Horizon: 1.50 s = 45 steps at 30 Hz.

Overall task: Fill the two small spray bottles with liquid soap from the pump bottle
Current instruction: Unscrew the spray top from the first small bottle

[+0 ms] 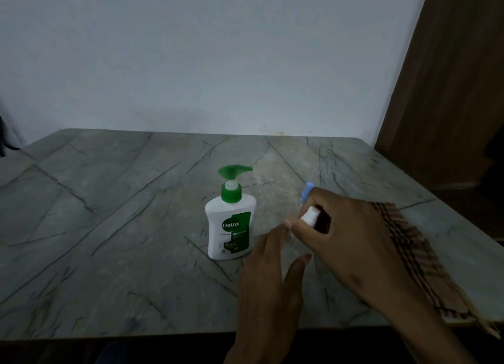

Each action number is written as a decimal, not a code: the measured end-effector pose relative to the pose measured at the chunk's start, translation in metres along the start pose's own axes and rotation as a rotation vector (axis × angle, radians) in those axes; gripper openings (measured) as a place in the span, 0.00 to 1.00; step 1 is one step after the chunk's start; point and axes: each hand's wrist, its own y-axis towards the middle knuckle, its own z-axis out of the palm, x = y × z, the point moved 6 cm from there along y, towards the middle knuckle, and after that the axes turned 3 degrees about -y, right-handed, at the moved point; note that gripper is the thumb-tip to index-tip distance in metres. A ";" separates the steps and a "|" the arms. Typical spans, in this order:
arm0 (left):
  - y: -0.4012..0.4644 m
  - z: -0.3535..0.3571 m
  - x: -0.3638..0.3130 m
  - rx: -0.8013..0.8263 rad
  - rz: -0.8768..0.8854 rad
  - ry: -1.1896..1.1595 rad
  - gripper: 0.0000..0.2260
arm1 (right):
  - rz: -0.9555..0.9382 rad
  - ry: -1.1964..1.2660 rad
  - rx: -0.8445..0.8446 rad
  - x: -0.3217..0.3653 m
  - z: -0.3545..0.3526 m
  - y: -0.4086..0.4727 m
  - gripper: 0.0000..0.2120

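The step in hand appears to be opening the first spray bottle. The right hand (341, 238) curls round the white spray cap (311, 216) of a small clear bottle, gripping it. The left hand (272, 271) lies beside it with fingers straight and relaxed, holding nothing; whether it touches the bottle body cannot be told. A second small bottle with a blue cap (306, 190) stands just behind the right hand, mostly hidden.

The pump bottle (230, 224) stands upright near the middle of the bench (109, 213), just left of the hands, with its green pump pointing right. Its white wall hides the soap level. The contents of the small bottles cannot be made out.

A checked cloth (414, 254) lies along the right edge.

Next move: steady the body, unscrew the cap and bring the neck under the spout.
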 end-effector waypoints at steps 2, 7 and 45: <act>0.000 0.000 0.001 0.007 0.012 -0.007 0.21 | -0.027 0.066 0.090 0.002 0.001 0.005 0.11; 0.001 -0.002 0.000 0.026 0.020 -0.067 0.20 | -0.120 0.224 0.376 0.002 -0.005 0.011 0.11; -0.002 0.003 -0.001 0.121 0.080 -0.009 0.23 | -0.206 -0.181 0.455 -0.008 -0.004 0.024 0.12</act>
